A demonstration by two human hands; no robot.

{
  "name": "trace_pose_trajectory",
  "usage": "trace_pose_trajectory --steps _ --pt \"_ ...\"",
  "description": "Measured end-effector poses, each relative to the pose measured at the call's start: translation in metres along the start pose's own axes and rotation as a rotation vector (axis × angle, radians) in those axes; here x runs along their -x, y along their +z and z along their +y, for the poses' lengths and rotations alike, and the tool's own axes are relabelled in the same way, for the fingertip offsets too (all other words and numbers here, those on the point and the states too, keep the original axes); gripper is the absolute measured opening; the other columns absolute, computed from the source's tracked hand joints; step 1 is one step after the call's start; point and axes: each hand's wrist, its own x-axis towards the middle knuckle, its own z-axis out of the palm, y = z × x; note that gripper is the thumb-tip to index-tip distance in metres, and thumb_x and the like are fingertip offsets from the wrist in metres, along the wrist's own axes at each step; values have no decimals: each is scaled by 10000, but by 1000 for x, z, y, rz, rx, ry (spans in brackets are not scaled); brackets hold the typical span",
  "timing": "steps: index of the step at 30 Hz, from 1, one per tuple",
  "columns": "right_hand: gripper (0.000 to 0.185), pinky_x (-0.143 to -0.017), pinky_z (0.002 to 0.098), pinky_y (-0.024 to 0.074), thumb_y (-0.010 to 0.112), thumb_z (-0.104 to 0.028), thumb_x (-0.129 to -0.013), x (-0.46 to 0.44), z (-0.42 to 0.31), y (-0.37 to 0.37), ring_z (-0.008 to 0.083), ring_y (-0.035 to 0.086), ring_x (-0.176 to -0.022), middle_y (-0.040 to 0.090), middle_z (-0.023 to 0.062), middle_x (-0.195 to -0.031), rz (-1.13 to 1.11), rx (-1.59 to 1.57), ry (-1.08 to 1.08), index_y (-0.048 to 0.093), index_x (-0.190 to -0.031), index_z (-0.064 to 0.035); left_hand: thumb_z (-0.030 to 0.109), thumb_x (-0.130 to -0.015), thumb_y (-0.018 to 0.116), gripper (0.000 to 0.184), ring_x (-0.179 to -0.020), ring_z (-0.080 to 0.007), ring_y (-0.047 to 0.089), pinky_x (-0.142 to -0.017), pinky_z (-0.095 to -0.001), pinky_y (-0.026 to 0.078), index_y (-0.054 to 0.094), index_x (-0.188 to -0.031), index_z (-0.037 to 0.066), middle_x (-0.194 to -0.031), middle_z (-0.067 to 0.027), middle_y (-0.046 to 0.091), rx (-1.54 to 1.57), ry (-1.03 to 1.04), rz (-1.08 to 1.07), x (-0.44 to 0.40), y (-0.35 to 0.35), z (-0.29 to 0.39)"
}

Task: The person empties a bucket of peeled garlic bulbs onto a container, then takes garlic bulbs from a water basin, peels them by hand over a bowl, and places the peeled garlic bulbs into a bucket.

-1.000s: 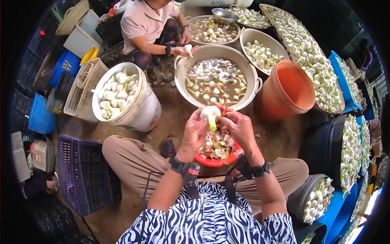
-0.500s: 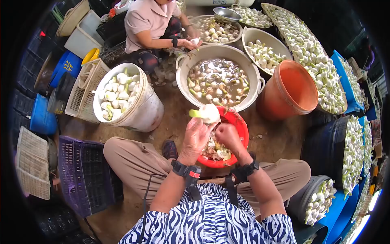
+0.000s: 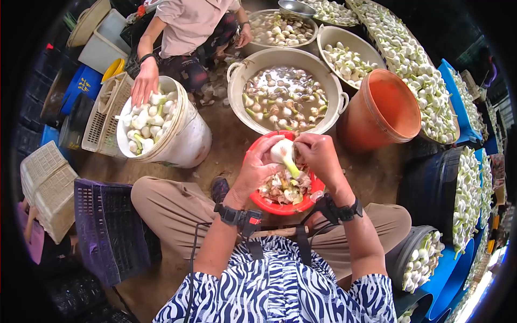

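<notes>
In my left hand [image 3: 255,168] is a white garlic bulb [image 3: 281,152], its green stem slanting down to the right. The fingers wrap round its left side. My right hand [image 3: 319,155] is closed in a pinch against the bulb's right edge; what the fingertips grip is hidden. Directly below both hands stands a red basin [image 3: 318,200] with peeled skins and stem scraps [image 3: 280,191] in it. Beyond it, a large two-handled pan [image 3: 235,102] holds garlic bulbs floating in murky water.
A co-worker's hand [image 3: 144,83] reaches into a white bucket [image 3: 186,137] of garlic bulbs. An orange bucket [image 3: 371,121] stands right of the pan. Purple crate [image 3: 107,231] at left; black tubs [image 3: 431,188] of bulbs at right. Another person's arm [image 3: 30,222] touches a beige basket [image 3: 46,177].
The bulb's stem has swung from pointing left to pointing down. My right hand has risen to the bulb's edge. The co-worker's hand went from holding a bulb to the white bucket.
</notes>
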Motion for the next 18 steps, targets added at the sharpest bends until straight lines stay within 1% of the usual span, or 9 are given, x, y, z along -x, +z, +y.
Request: trace_pose_trajectory --steps 2,3,5,8,11,14,15,16,18 --pt "52 -512 339 447 592 -29 -753 1 -1 4 256 582 -549 602 133 -644 104 561 -336 592 -711 1 2 -736 672 669 -1096 -174 548 -966 -311 439 377 -1336 -20 -1215 -100 530 -64 69 -8 0 -2 1" --pt "83 -526 383 433 589 -41 -703 2 -3 7 335 558 -577 569 172 -646 118 479 -290 535 -652 -5 2 -736 672 669 -1096 -174 548 -966 -311 439 377 -1336 -20 -1215 -100 530 -68 68 -6 2 -2 0" --pt "84 -524 376 435 589 -41 -715 5 4 10 325 560 -569 572 166 -641 164 462 -217 542 -656 -5 45 -755 676 654 -1115 -187 532 -974 -324 429 376 -1332 -26 -1236 -106 511 394 22 -79 8 -2 -6" --pt "126 -531 374 445 587 -60 -756 12 41 26 324 577 -578 580 173 -638 98 326 -90 557 -651 2 99 -767 693 667 -1136 -210 514 -981 -340 415 362 -1332 -28 -1240 -111 508 423 80 14 9 -2 -15" --pt "109 -584 412 458 571 -60 -776 21 78 38 361 572 -611 568 211 -660 -62 477 -68 571 -683 -1 79 -758 701 698 -1124 -223 521 -961 -368 428 337 -1349 13 -1227 -112 519 604 82 53 7 -11 -22" --pt "48 -599 412 463 553 -46 -783 24 89 23 348 590 -655 575 215 -712 -141 356 45 580 -786 -6 17 -752 682 728 -1096 -211 541 -917 -362 467 307 -1375 58 -1199 -107 533 669 104 60 3 -16 -13" --pt "92 -590 357 486 576 -54 -819 20 73 20 252 624 -679 616 167 -743 -77 258 82 582 -891 3 53 -753 701 726 -1099 -213 533 -918 -364 462 313 -1367 61 -1212 -107 523 518 99 93 4 -15 -8" --pt "92 -590 357 486 576 -54 -819 16 55 16 252 624 -679 616 167 -743 -78 263 85 582 -891 3 90 -753 720 726 -1102 -214 525 -919 -366 456 319 -1359 65 -1224 -107 512 369 88 120 4 -13 -7" --pt "168 -588 274 501 611 -75 -844 11 16 15 143 627 -713 646 94 -780 -25 -172 184 582 -971 30 58 -748 720 714 -1096 -200 529 -910 -345 469 337 -1351 66 -1221 -96 512 297 129 107 -1 -14 -17"
